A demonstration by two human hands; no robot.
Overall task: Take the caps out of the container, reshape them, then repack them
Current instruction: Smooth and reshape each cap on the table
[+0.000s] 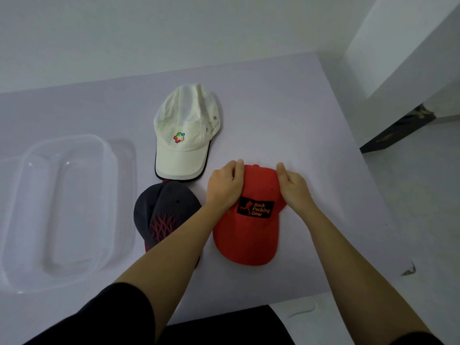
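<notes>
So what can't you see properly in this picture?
All in the head view:
- dark cap: the left forearm covers part of it.
- red cap: left hand and right hand, gripping it, hide the crown's sides.
- clear container: its left side is cut off by the picture's edge.
- white cap: the side lettering is too small to read.

The clear container [109, 155] runs off the frame's left edge. The left forearm [174, 245] covers part of the dark cap [164, 207] and its brim. The left hand [224, 185] and right hand [293, 188] grip the red cap [249, 240], hiding its crown's sides. The side lettering on the white cap [184, 120] is too small to read.
</notes>
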